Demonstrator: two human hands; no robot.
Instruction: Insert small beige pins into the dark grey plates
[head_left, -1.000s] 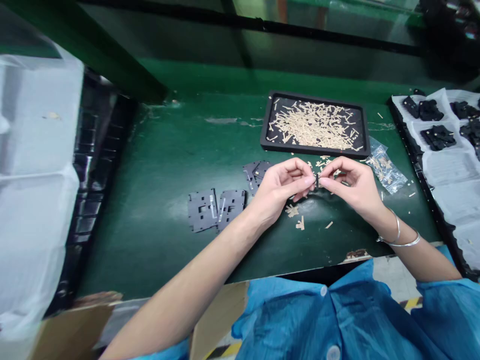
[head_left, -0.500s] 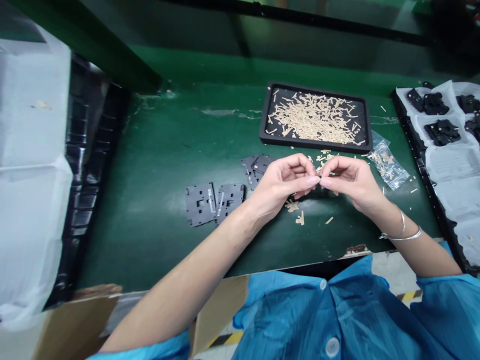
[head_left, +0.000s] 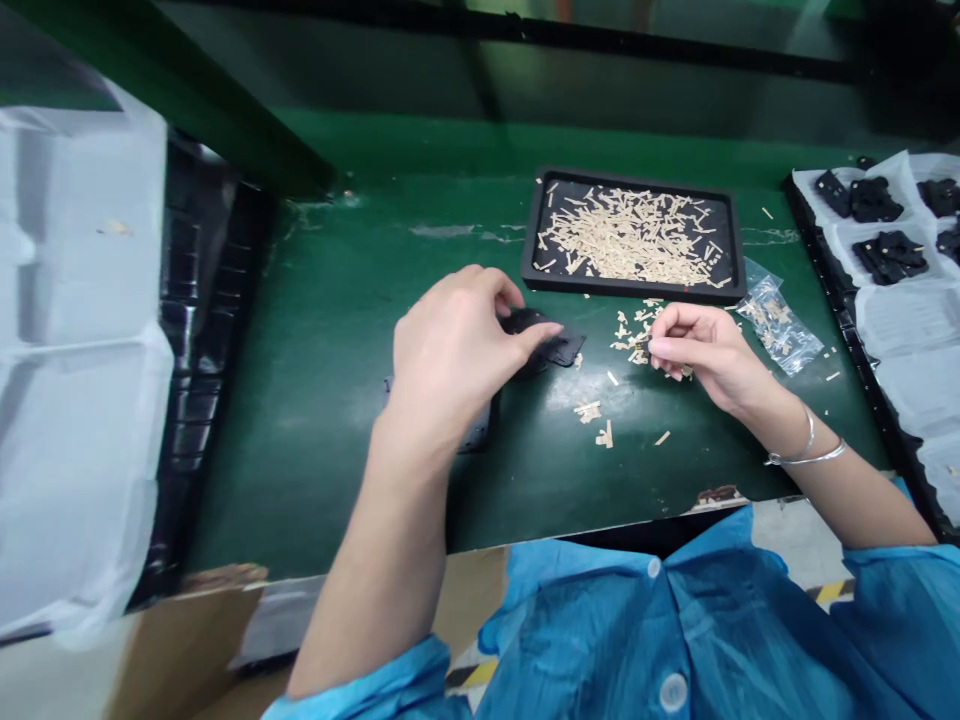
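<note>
My left hand [head_left: 457, 345] is over the thin black plastic plates [head_left: 564, 348] on the green bench, thumb and fingers apart around them. Its fingertips are partly hidden, so contact with the top plate is hard to judge. Another black plate [head_left: 476, 432] shows beneath my left wrist, mostly covered. To the right, my right hand [head_left: 697, 350] is closed in a pinch on a small dark piece [head_left: 644, 346], too small to make out further. Loose tan strips [head_left: 626, 332] lie on the bench beside and under those fingers.
A black tray [head_left: 630, 291] heaped with tan strips stands at the back. Beside it lies a clear plastic bag [head_left: 780, 325] with strips inside. At the right, a white compartment tray [head_left: 904, 320] holds black parts. White trays [head_left: 90, 400] stand at the left.
My hands have come apart. The left has moved left and turned palm down over the black plates; the right stays nearly in place, still pinching the small dark piece.
</note>
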